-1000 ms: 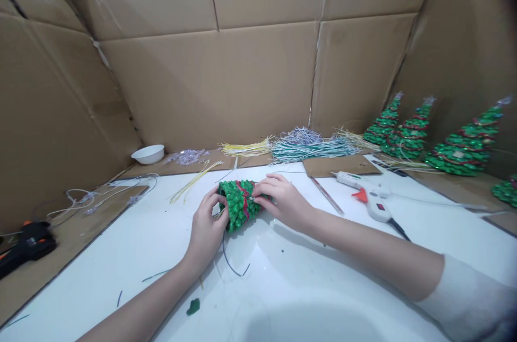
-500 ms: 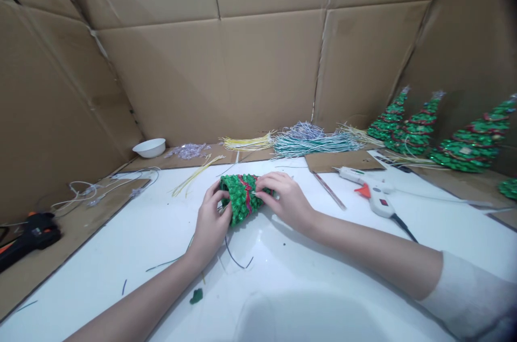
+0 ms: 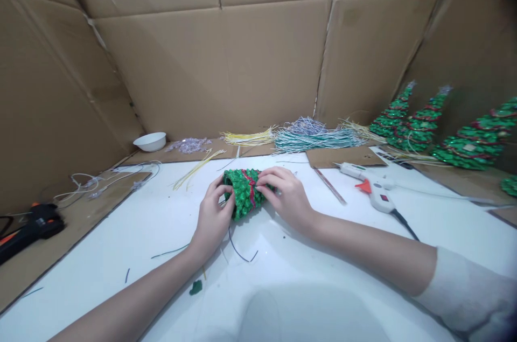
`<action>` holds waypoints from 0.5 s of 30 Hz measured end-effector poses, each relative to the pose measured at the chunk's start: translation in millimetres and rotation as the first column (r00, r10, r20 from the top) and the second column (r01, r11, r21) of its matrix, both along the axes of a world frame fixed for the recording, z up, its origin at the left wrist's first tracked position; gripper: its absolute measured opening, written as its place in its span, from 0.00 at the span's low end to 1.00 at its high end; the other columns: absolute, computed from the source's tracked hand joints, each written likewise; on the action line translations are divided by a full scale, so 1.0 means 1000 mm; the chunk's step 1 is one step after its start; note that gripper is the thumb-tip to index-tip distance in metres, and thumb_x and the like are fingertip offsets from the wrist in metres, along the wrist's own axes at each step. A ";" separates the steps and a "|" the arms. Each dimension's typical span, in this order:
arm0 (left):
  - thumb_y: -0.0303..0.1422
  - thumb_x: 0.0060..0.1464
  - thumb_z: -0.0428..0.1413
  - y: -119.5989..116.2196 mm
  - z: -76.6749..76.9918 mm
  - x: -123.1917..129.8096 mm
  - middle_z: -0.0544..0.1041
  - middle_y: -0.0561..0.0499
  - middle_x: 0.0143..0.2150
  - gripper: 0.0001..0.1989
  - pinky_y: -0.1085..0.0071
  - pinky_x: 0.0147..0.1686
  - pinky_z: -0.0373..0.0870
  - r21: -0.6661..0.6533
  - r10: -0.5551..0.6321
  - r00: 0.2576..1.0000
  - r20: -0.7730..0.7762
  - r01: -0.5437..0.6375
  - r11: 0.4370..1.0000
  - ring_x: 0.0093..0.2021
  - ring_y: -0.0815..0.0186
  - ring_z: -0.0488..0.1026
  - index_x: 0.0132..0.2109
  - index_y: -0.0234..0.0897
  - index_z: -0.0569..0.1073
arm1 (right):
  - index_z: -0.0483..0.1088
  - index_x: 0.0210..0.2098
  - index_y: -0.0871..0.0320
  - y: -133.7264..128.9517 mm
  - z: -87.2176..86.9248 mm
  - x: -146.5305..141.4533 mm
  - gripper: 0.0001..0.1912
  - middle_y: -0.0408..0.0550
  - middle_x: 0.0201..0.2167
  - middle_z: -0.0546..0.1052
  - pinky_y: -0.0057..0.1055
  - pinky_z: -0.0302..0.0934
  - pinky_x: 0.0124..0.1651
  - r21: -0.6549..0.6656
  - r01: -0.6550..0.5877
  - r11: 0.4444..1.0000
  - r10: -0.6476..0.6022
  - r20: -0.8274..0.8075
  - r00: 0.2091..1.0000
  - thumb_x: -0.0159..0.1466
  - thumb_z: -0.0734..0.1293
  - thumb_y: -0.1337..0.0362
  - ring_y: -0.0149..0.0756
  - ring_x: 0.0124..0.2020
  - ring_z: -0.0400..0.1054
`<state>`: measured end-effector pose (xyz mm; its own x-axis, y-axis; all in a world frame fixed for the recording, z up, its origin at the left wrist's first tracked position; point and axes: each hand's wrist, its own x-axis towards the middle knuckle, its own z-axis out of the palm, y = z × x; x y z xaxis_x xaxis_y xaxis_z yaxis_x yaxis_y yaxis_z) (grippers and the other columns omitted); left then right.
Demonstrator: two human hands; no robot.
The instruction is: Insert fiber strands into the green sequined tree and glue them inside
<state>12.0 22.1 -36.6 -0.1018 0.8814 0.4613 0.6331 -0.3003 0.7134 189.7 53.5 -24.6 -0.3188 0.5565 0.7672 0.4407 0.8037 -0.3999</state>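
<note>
A small green Christmas tree (image 3: pixel 241 194) with a red garland lies on its side, its hollow base turned to the left. My left hand (image 3: pixel 215 211) is closed on the rim of that base, thumb and fingers around the edge. Over the upper part of the tree, my right hand (image 3: pixel 286 194) pinches with thumb and forefinger at the red garland (image 3: pixel 252 189). Whatever is between those fingertips is too small to name, and the tree's tip is hidden behind this hand. A dark thin wire (image 3: pixel 236 249) lies below the tree's base.
At right lies a white glue gun (image 3: pixel 374 188) with its cord, beside a thin reddish stick (image 3: pixel 330 187). Finished trees (image 3: pixel 472 142) stand at far right. Wire bundles (image 3: pixel 319 140) and a white bowl (image 3: pixel 150 141) line the cardboard wall. A black-orange tool (image 3: pixel 34 229) is at left.
The tree and both hands have shifted very slightly in view. The right fingertips stay at the garland; the small pale piece seen between them earlier is now hardly visible.
</note>
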 end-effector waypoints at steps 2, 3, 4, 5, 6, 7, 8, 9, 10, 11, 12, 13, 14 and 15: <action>0.35 0.54 0.49 -0.001 0.001 0.001 0.65 0.42 0.58 0.08 0.63 0.58 0.55 0.001 -0.001 1.000 0.017 0.001 1.000 0.60 0.59 0.60 0.32 0.37 0.70 | 0.69 0.30 0.56 0.000 -0.001 -0.001 0.05 0.46 0.34 0.75 0.36 0.59 0.48 0.028 0.004 1.000 -0.004 0.020 1.000 0.62 0.63 0.70 0.35 0.38 0.67; 0.35 0.54 0.49 -0.001 0.001 0.001 0.66 0.42 0.58 0.08 0.63 0.58 0.55 0.002 0.001 1.000 0.023 -0.001 1.000 0.61 0.59 0.60 0.31 0.37 0.69 | 0.69 0.30 0.56 0.001 -0.001 -0.001 0.06 0.46 0.34 0.75 0.37 0.59 0.49 0.041 0.006 0.999 -0.007 0.029 1.000 0.62 0.63 0.70 0.35 0.38 0.67; 0.35 0.54 0.49 -0.001 0.001 0.002 0.66 0.42 0.58 0.08 0.63 0.58 0.55 0.002 0.003 1.000 0.029 -0.003 1.000 0.61 0.59 0.59 0.31 0.37 0.69 | 0.69 0.30 0.56 0.001 -0.001 -0.001 0.06 0.45 0.34 0.75 0.37 0.58 0.50 0.050 0.009 0.999 -0.011 0.040 0.999 0.62 0.62 0.70 0.35 0.38 0.67; 0.35 0.54 0.49 -0.001 0.001 0.002 0.66 0.42 0.58 0.08 0.62 0.58 0.55 0.002 0.007 0.999 0.033 -0.007 1.000 0.61 0.59 0.59 0.31 0.38 0.69 | 0.69 0.30 0.56 0.002 -0.001 -0.001 0.06 0.45 0.34 0.75 0.38 0.58 0.51 0.059 0.011 0.998 -0.014 0.050 0.999 0.62 0.62 0.70 0.35 0.38 0.67; 0.35 0.54 0.49 -0.001 0.001 0.002 0.66 0.43 0.58 0.08 0.62 0.58 0.55 0.002 0.011 0.999 0.034 -0.011 1.000 0.61 0.59 0.59 0.31 0.38 0.69 | 0.69 0.30 0.56 0.002 -0.002 -0.001 0.07 0.46 0.34 0.75 0.38 0.58 0.52 0.067 0.013 0.998 -0.017 0.061 0.998 0.63 0.62 0.70 0.35 0.37 0.67; 0.35 0.54 0.49 -0.001 0.001 0.002 0.66 0.43 0.58 0.08 0.62 0.58 0.55 0.002 0.013 0.999 0.031 -0.013 1.000 0.61 0.59 0.59 0.31 0.38 0.69 | 0.69 0.30 0.56 0.003 -0.002 -0.001 0.07 0.46 0.34 0.75 0.38 0.57 0.54 0.076 0.012 0.997 -0.018 0.073 0.997 0.63 0.61 0.70 0.34 0.37 0.68; 0.35 0.54 0.49 0.000 0.001 0.002 0.66 0.43 0.58 0.08 0.62 0.58 0.56 0.002 0.013 1.000 0.027 -0.013 1.000 0.60 0.59 0.60 0.31 0.38 0.69 | 0.69 0.30 0.56 0.003 -0.002 -0.001 0.07 0.46 0.34 0.75 0.38 0.56 0.55 0.085 0.011 0.996 -0.018 0.089 0.996 0.63 0.61 0.70 0.34 0.37 0.68; 0.35 0.54 0.49 0.000 0.001 0.001 0.66 0.43 0.57 0.08 0.62 0.58 0.56 0.004 0.012 1.000 0.022 -0.012 1.000 0.60 0.59 0.60 0.31 0.38 0.69 | 0.69 0.31 0.57 0.003 -0.002 0.000 0.08 0.46 0.34 0.75 0.38 0.55 0.56 0.096 0.008 0.995 -0.018 0.104 0.994 0.63 0.60 0.70 0.33 0.37 0.68; 0.34 0.54 0.49 0.001 0.000 0.001 0.66 0.43 0.57 0.07 0.62 0.57 0.56 0.007 0.012 1.000 0.018 -0.012 1.000 0.59 0.59 0.61 0.31 0.38 0.69 | 0.69 0.31 0.57 0.003 -0.001 0.000 0.08 0.45 0.33 0.75 0.38 0.54 0.57 0.105 0.006 0.994 -0.018 0.120 0.993 0.63 0.60 0.70 0.32 0.37 0.68; 0.33 0.54 0.49 0.002 0.000 0.001 0.67 0.43 0.57 0.07 0.62 0.57 0.56 0.011 0.011 1.000 0.016 -0.011 1.000 0.59 0.59 0.61 0.31 0.38 0.68 | 0.69 0.31 0.57 0.003 -0.001 0.001 0.08 0.45 0.33 0.75 0.38 0.53 0.58 0.111 0.004 0.994 -0.020 0.138 0.990 0.64 0.60 0.70 0.32 0.36 0.68; 0.33 0.53 0.49 0.004 -0.001 0.000 0.67 0.44 0.56 0.07 0.62 0.57 0.57 0.015 0.011 1.000 0.016 -0.012 1.000 0.58 0.59 0.62 0.31 0.38 0.68 | 0.69 0.31 0.57 0.003 0.000 0.002 0.08 0.45 0.33 0.75 0.38 0.52 0.59 0.115 0.005 0.993 -0.023 0.158 0.987 0.64 0.60 0.70 0.32 0.36 0.68; 0.33 0.53 0.48 0.005 -0.002 0.000 0.67 0.44 0.56 0.07 0.62 0.57 0.57 0.020 0.013 1.000 0.016 -0.013 1.000 0.58 0.59 0.62 0.31 0.38 0.68 | 0.69 0.31 0.57 0.002 0.001 0.003 0.08 0.44 0.32 0.75 0.39 0.51 0.60 0.118 0.005 0.993 -0.027 0.180 0.983 0.63 0.60 0.70 0.31 0.35 0.69; 0.33 0.53 0.48 0.005 -0.002 -0.001 0.67 0.44 0.56 0.07 0.62 0.57 0.57 0.026 0.014 1.000 0.017 -0.015 1.000 0.58 0.59 0.62 0.31 0.38 0.68 | 0.69 0.31 0.57 0.002 0.003 0.004 0.07 0.44 0.32 0.75 0.40 0.50 0.61 0.121 0.005 0.993 -0.030 0.205 0.978 0.63 0.60 0.70 0.31 0.35 0.69; 0.33 0.53 0.49 0.006 -0.003 -0.001 0.67 0.44 0.55 0.06 0.61 0.57 0.56 0.030 0.013 1.000 0.016 -0.014 0.999 0.58 0.59 0.62 0.31 0.38 0.68 | 0.69 0.32 0.57 0.002 0.004 0.004 0.07 0.44 0.32 0.75 0.41 0.50 0.61 0.127 0.005 0.992 -0.034 0.228 0.973 0.63 0.60 0.70 0.31 0.35 0.69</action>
<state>10.9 28.1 -39.6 -0.1210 0.8654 0.4862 0.6261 -0.3136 0.7139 194.1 55.0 -20.4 -0.4846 0.4692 0.7382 0.5252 0.8310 -0.1835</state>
